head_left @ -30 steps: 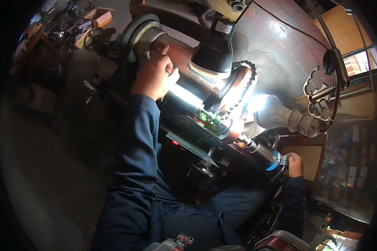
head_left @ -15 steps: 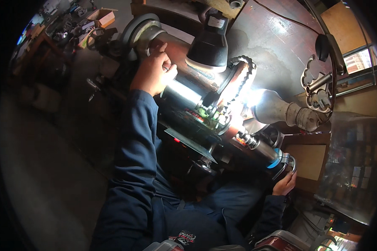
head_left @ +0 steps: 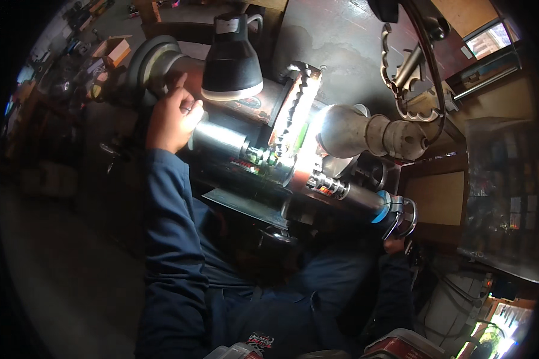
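Observation:
A long metalworking machine, much like a lathe, slants across the middle of my view. My left hand [head_left: 172, 118] lies against its rounded brown housing [head_left: 191, 72], index finger stretched out and the other fingers bent. Just right of that hand is a shiny steel cylinder [head_left: 221, 139]. At the machine's right end, a bent metal handle [head_left: 408, 216] stands out beside a blue ring [head_left: 381, 207]. My right hand [head_left: 394, 244] is in shadow just below the handle, its fingers mostly hidden. Glare covers the brightly lit middle of the machine.
A black lamp [head_left: 232, 60] hangs over the housing, and a second, dusty lamp [head_left: 365, 131] shines from the right. A scalloped metal bracket [head_left: 408, 78] stands behind it. A flat plate [head_left: 245, 206] juts from the machine's front. An open cardboard box [head_left: 111, 51] is at far left.
My view has shifted, so the machine and lamps appear farther left. My left hand keeps its place on the housing. My right hand has moved lower under the handle, into shadow.

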`<action>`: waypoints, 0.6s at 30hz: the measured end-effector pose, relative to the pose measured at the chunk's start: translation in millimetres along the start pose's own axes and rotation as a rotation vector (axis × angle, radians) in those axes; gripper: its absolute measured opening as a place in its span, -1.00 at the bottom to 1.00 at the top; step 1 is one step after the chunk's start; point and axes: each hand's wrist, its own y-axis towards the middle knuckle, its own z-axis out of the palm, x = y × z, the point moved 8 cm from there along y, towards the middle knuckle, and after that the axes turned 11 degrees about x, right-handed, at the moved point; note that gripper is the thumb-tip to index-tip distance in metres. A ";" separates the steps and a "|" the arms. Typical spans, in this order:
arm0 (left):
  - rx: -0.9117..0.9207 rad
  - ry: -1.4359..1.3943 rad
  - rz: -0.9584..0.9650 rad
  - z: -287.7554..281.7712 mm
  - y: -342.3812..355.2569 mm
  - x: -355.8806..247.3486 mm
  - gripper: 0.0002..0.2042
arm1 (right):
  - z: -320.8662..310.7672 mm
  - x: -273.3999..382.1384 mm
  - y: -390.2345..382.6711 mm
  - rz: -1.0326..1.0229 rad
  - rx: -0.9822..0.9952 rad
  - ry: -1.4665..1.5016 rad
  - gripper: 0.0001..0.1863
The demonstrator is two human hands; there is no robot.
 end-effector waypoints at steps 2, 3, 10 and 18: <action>0.000 0.002 -0.037 0.0 -0.9 -7.0 -0.79 | 12.7 6.4 5.9 -0.015 -0.021 -0.037 -0.57; -0.008 0.013 -0.011 -2.5 -2.7 -10.3 -0.81 | 18.4 8.9 10.1 -0.020 -0.026 -0.051 -0.57; -0.013 -0.002 -0.005 -0.5 -2.0 -7.3 -0.83 | 51.7 41.9 58.3 -0.054 -0.052 -0.161 -0.56; -0.004 -0.013 -0.012 0.9 -4.7 0.5 -0.83 | 76.8 65.1 48.8 -0.077 -0.071 -0.283 -0.54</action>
